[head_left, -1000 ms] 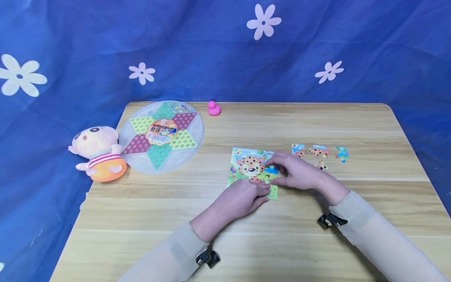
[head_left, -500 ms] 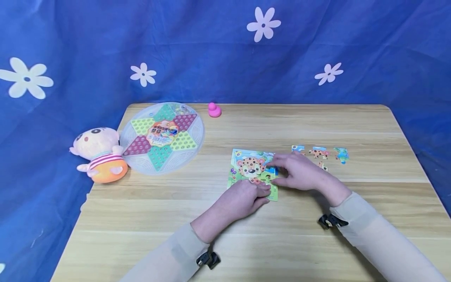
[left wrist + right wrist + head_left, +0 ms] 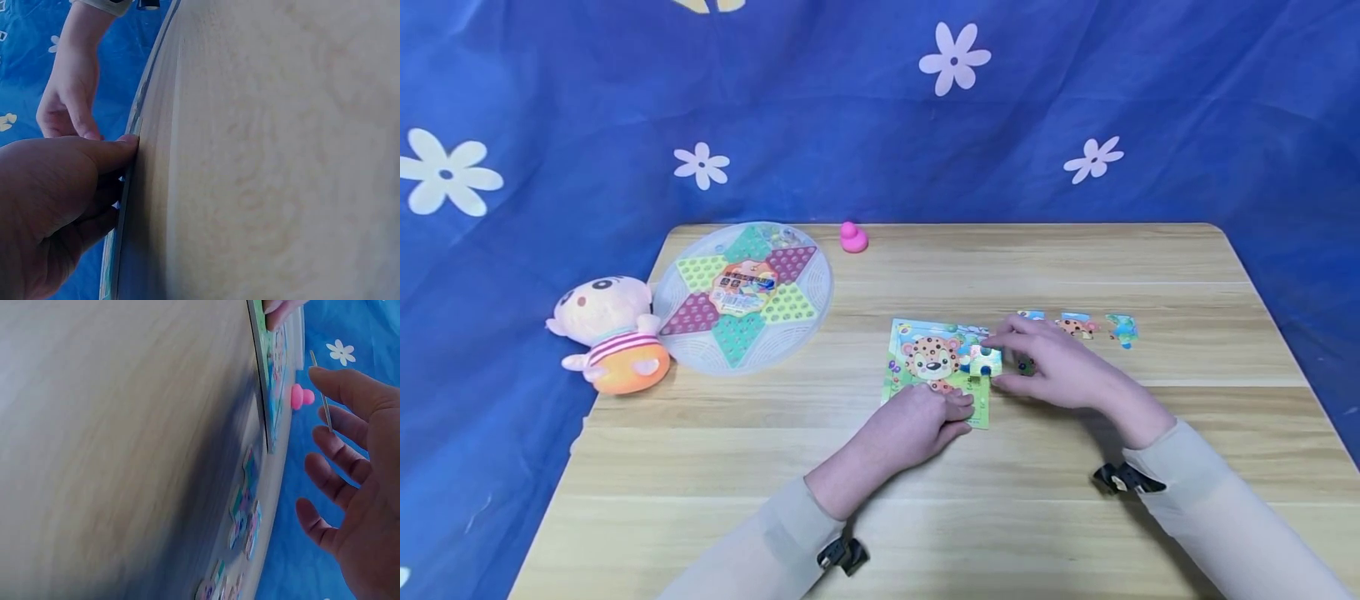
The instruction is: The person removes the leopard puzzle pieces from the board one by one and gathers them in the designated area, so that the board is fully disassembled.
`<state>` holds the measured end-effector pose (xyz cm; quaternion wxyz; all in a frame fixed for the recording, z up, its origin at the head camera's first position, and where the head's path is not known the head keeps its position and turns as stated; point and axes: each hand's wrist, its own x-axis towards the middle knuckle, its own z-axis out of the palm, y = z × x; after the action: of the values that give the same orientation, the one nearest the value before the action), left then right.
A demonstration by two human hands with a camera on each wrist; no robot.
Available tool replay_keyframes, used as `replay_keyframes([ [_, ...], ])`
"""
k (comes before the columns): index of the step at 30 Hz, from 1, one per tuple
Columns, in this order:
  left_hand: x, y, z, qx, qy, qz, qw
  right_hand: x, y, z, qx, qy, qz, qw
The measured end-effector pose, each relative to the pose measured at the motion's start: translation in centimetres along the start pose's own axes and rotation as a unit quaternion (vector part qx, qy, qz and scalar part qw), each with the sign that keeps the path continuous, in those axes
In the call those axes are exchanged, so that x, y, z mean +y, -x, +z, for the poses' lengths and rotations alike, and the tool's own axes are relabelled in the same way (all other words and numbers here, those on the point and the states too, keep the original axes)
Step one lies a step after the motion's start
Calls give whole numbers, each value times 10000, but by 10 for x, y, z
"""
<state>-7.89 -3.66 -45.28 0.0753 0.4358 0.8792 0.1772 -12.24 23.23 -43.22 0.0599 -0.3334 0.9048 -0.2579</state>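
Observation:
In the head view, a jigsaw puzzle board [image 3: 898,342] with a spotted leopard cub lies flat on the wooden table. My left hand [image 3: 917,423] rests on its lower part, fingers over the picture and thumb near the front edge. The left wrist view has that hand [image 3: 50,203] against the board's edge. My right hand [image 3: 1063,365] pinches a puzzle piece [image 3: 987,362] above the board's right side. Seen edge-on in the right wrist view, the thin piece [image 3: 322,397] sits between the right thumb and fingers, lifted off the board. Several loose pieces [image 3: 1122,330] lie to the right.
A round Chinese checkers board [image 3: 805,337] lies at the back left, with a plush toy [image 3: 625,362] beside it. A small pink duck [image 3: 853,238] stands near the table's [image 3: 1150,533] back edge. Blue flowered cloth [image 3: 865,125] hangs behind.
My right hand has drawn slightly right and raised the pinched piece off the board, so the piece now shows. My left hand stays in place on the board.

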Motion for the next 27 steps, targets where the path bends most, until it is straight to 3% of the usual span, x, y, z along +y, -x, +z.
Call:
replay_keyframes([
  [21, 2, 0, 1, 21, 126, -102, 9999, 27, 60, -31, 661, 23, 462, 9967],
  [27, 1, 1, 1, 22, 109, -140, 9998, 39, 80, -37, 907, 108, 243, 9955],
])
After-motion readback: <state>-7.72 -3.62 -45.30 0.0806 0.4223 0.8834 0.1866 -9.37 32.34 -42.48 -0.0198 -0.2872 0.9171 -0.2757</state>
